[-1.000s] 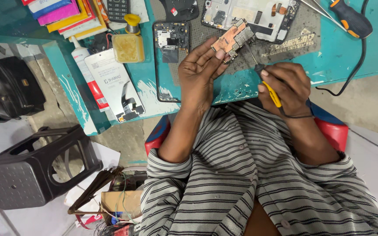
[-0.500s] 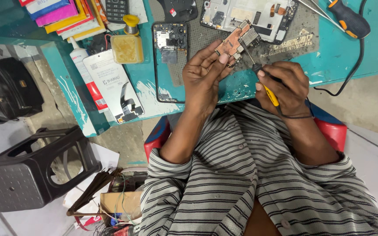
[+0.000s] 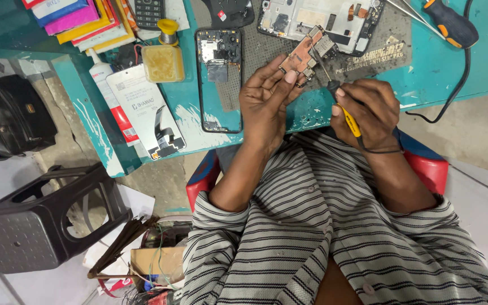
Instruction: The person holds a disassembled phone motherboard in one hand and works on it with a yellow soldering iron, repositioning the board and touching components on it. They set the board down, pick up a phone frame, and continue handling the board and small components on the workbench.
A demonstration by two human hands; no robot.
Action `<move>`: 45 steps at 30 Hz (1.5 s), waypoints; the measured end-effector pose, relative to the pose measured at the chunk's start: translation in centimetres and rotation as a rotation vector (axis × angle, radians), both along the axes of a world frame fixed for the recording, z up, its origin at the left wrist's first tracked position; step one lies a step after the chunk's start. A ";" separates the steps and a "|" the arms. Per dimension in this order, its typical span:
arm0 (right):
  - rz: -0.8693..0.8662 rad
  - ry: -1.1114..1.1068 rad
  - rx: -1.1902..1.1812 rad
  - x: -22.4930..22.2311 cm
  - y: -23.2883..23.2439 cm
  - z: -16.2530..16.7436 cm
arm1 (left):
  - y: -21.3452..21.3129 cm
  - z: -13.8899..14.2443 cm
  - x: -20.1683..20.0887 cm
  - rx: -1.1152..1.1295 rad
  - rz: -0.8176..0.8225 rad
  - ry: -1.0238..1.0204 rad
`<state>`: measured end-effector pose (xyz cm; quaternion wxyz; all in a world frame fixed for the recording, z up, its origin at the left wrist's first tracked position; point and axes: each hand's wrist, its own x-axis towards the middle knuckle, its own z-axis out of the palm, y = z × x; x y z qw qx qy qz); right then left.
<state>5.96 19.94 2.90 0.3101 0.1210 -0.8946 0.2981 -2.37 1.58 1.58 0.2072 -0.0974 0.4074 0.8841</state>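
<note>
- The left hand [image 3: 266, 99] is raised over the edge of the teal workbench [image 3: 481, 68], its fingers pinched together on a small copper-coloured circuit board [image 3: 306, 53], which it holds tilted above the dark work mat [image 3: 266, 51].
- The right hand [image 3: 368, 113] is closed around a yellow-handled soldering iron [image 3: 348, 116]; the thin tip reaches up to the lower right part of the board and looks to touch it, though from here I cannot be sure of contact.
- A thin black cord [image 3: 382, 151] runs across the right wrist.
- Just left of the left hand lies an opened phone body [image 3: 218, 79], face down on the bench, its insides showing.
- Beyond the board, on the mat, sits a larger phone frame [image 3: 317, 20] with exposed parts.
- A small yellow bottle [image 3: 164, 56] stands left of the opened phone, with a white packet [image 3: 145, 110] below it near the bench corner.
- A screwdriver with a black and orange handle [image 3: 450, 25] lies at the far right of the bench, well apart from both hands.
- A black plastic stool [image 3: 35, 220] stands on the floor at the person's left.
</note>
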 end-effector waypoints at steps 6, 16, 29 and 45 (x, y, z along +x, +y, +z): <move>-0.056 -0.004 -0.028 0.2 -0.2 -0.4 | 0.2 -0.1 0.1 0.001 0.017 0.009; -0.062 0.029 0.016 -0.2 -0.5 -0.6 | 0.3 -0.5 0.2 0.041 0.021 0.022; -0.070 0.015 0.036 -0.3 -0.7 -0.4 | 0.3 -0.8 0.3 0.087 0.018 0.024; -0.056 0.014 0.062 -0.4 -0.6 -0.7 | 0.2 -0.7 0.3 0.062 -0.003 0.028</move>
